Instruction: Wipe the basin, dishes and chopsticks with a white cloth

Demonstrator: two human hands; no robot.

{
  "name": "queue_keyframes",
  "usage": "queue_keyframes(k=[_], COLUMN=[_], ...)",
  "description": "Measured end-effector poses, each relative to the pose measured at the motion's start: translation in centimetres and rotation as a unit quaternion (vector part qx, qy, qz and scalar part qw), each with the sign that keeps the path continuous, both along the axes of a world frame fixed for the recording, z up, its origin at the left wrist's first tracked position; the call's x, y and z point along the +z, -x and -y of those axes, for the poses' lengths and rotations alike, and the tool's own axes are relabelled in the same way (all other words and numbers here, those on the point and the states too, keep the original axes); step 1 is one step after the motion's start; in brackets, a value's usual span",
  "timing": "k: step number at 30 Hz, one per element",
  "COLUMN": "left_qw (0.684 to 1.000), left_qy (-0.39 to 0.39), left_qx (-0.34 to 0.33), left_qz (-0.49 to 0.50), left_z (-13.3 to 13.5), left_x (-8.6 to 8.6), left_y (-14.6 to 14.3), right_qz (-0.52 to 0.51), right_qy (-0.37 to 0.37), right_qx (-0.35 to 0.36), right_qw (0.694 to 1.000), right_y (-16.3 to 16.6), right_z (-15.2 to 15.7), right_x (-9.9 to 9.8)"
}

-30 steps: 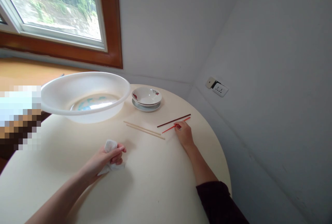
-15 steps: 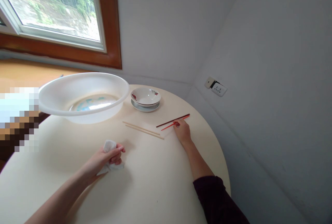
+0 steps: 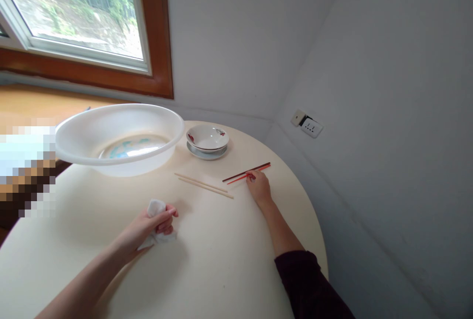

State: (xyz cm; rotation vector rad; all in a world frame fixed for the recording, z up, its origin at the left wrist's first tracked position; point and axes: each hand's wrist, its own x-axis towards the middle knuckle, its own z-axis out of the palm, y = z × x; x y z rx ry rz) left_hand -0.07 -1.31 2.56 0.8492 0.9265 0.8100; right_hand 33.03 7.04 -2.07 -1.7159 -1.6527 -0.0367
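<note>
My left hand (image 3: 151, 225) rests on the cream round table (image 3: 207, 260), fingers curled around a crumpled white cloth (image 3: 155, 207). My right hand (image 3: 259, 188) reaches to the table's right side, its fingertips pinching a red chopstick (image 3: 240, 178). That chopstick lies right beside a dark brown chopstick (image 3: 247, 171), nearly parallel to it. A pair of pale wooden chopsticks (image 3: 203, 185) lies on the table to their left.
A large translucent white basin (image 3: 118, 136) stands at the back left. Two stacked small white bowls (image 3: 207, 140) sit behind the chopsticks. Grey walls close in behind and to the right, with a socket (image 3: 308, 124). A window is at upper left.
My right hand has slid the red chopstick up against the dark brown one. My left hand has stayed in place on the cloth.
</note>
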Motion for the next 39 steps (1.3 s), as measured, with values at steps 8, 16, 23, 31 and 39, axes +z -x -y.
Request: queue_keyframes(k=[8, 16, 23, 31, 39], left_qw=[1.0, 1.0, 1.0, 1.0, 1.0], left_qy=[-0.006, -0.005, -0.001, -0.003, 0.001], left_qx=[-0.001, 0.003, 0.002, 0.001, 0.003], left_qz=[-0.006, -0.005, -0.002, -0.003, 0.004], left_z=[0.07, -0.07, -0.15, -0.13, -0.1], left_x=[0.2, -0.11, -0.34, -0.27, -0.4], left_y=[-0.01, 0.02, 0.14, 0.13, 0.21], right_qz=[0.01, 0.014, 0.015, 0.019, 0.016], right_qy=[0.001, -0.001, -0.008, -0.026, -0.02], right_qx=[0.0, 0.001, 0.003, -0.008, -0.004], right_qw=[1.0, 1.0, 1.0, 0.999, 1.0], right_y=[-0.01, -0.18, -0.32, -0.5, -0.41], right_z=[0.0, -0.18, -0.32, -0.42, -0.32], right_x=[-0.02, -0.31, -0.63, -0.88, -0.82])
